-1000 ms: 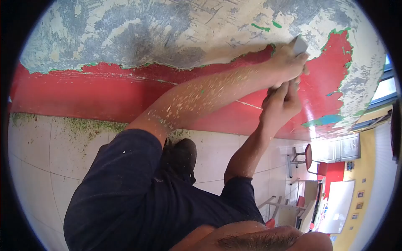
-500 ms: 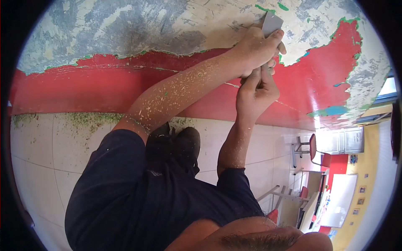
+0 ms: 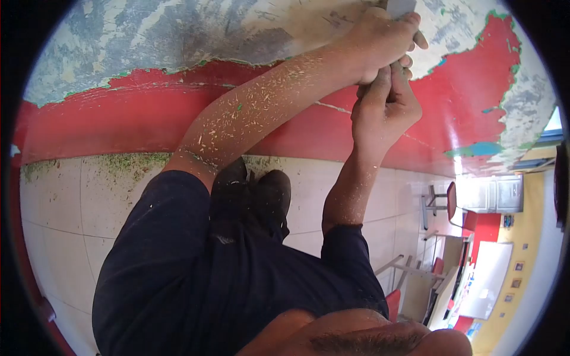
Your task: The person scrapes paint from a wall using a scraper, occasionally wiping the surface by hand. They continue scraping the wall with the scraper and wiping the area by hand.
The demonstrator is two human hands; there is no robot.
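Observation:
My left hand (image 3: 383, 38) is closed around the grey scraper (image 3: 401, 7), whose flat blade shows beyond the fingers at the top edge. The blade lies against the bare, patchy part of the wall (image 3: 196, 29). Just below, my right hand (image 3: 386, 104) is closed, with its fingers pressed together against the underside of my left hand; most of the scraper's handle is hidden between them. Behind both hands runs red paint (image 3: 273, 133) with a ragged green-edged border. Small pale flakes cover my left forearm (image 3: 255, 110).
Green and pale paint chips (image 3: 127, 166) lie on the tiled floor (image 3: 53, 207) along the wall's base. Dark shoes (image 3: 270, 196) stand close to the wall. At the right are a red chair (image 3: 452, 202), desks and a whiteboard (image 3: 488, 279).
Both hands and the scraper have moved up and to the right across the wall. The view has shifted slightly, and less of the blade shows.

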